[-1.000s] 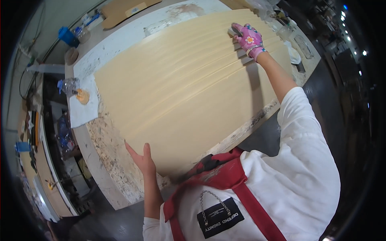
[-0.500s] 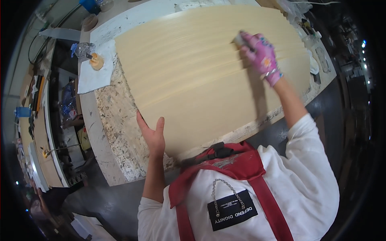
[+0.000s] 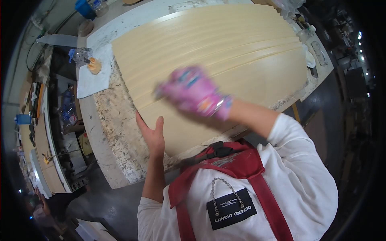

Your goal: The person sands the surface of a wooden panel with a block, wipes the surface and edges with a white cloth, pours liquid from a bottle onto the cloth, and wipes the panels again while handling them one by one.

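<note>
Overlapping thin cream sheets [image 3: 209,52] lie fanned on the table, their edges showing as long ridges. My left hand [image 3: 152,138], bare, holds their near left edge; the thumb points up over the top sheet and the fingers run along the edge, partly hidden. My right hand [image 3: 195,92], in a pink patterned glove, is closed over the middle-left of the sheets. A small greyish block or pad [image 3: 160,91] shows at its fingertips, too blurred for me to name its kind.
The worktable [image 3: 120,154] has a stained, speckled top. A white cloth [image 3: 90,82] at the left bears an orange-tan pot [image 3: 94,65] beside a clear plastic bottle [image 3: 82,55]. A blue container [image 3: 84,9] stands far left. Bottles [image 3: 307,33] line the right edge.
My right hand has swept from the far right of the sheets to the near left, carrying the greyish pad. My left hand has stayed at the edge.
</note>
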